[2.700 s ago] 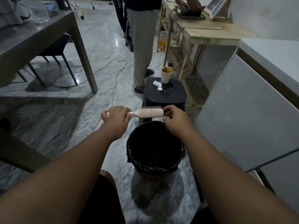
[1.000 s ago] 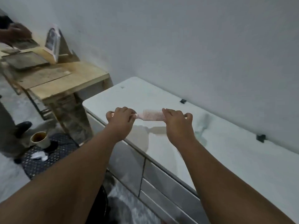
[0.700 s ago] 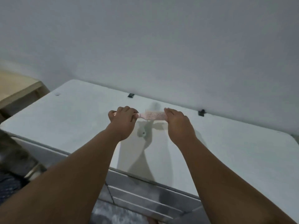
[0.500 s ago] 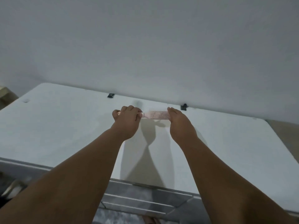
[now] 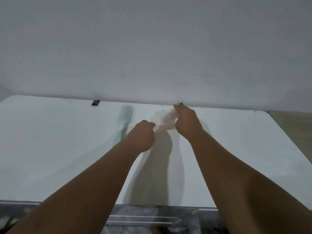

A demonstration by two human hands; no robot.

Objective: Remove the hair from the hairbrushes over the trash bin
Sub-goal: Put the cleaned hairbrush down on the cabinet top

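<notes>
Above the white counter (image 5: 50, 149), the pink hairbrush (image 5: 169, 118) is gripped at the handle by the left hand (image 5: 143, 135) and at the head by the right hand (image 5: 185, 123). If set down, it is best laid flat, clear of the teal hairbrush (image 5: 125, 119) at ten o'clock

White countertop (image 5: 50, 149) against a plain pale wall (image 5: 152, 48); dim light, perhaps drawer fronts (image 5: 143, 218) below.

Domestic-looking room: white countertop (image 5: 50, 157) against a bare wall (image 5: 152, 48), drawers (image 5: 143, 219) beneath, teal hairbrush (image 5: 124, 122) lying on it.
</notes>
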